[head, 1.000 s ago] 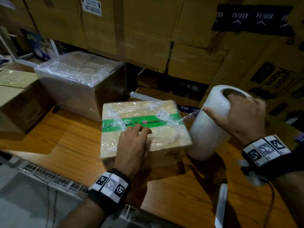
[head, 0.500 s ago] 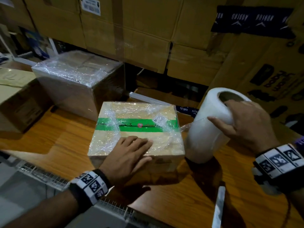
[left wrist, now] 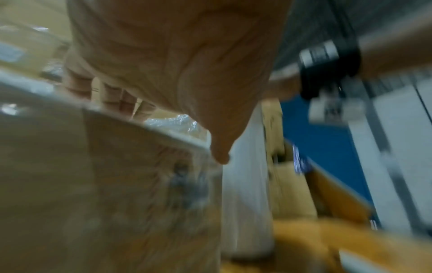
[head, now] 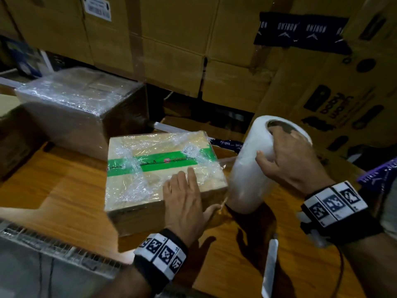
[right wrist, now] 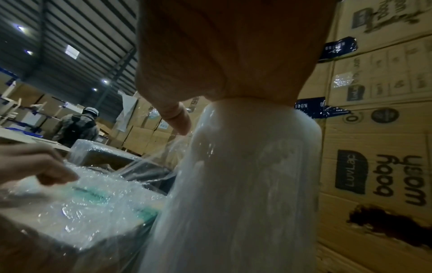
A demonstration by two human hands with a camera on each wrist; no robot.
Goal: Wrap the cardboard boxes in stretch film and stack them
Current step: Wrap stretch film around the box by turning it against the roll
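A small cardboard box (head: 150, 175) with a green tape band lies on the wooden table (head: 64, 190), loosely covered in stretch film. My left hand (head: 184, 194) presses flat on its near right corner, fingers straight and thumb hanging over the right side. The left wrist view shows that palm (left wrist: 175, 73) above the box's side (left wrist: 105, 184). Just right of the box the white stretch film roll (head: 247, 168) stands tilted. My right hand (head: 283, 155) grips its top end, fingers hooked into the core. A sheet of film runs from the roll (right wrist: 245, 184) to the box (right wrist: 81, 203).
A larger film-wrapped box (head: 79, 108) sits behind on the left, with an unwrapped box (head: 12, 136) beside it. Stacked cartons (head: 193, 50) wall off the back and right. A white stick-like tool (head: 269, 269) lies near the table's front edge. A person (right wrist: 74, 127) stands far off.
My left hand has slid from the middle of the box's top to its near right corner. The box has turned a little on the table. My right hand keeps hold of the roll.
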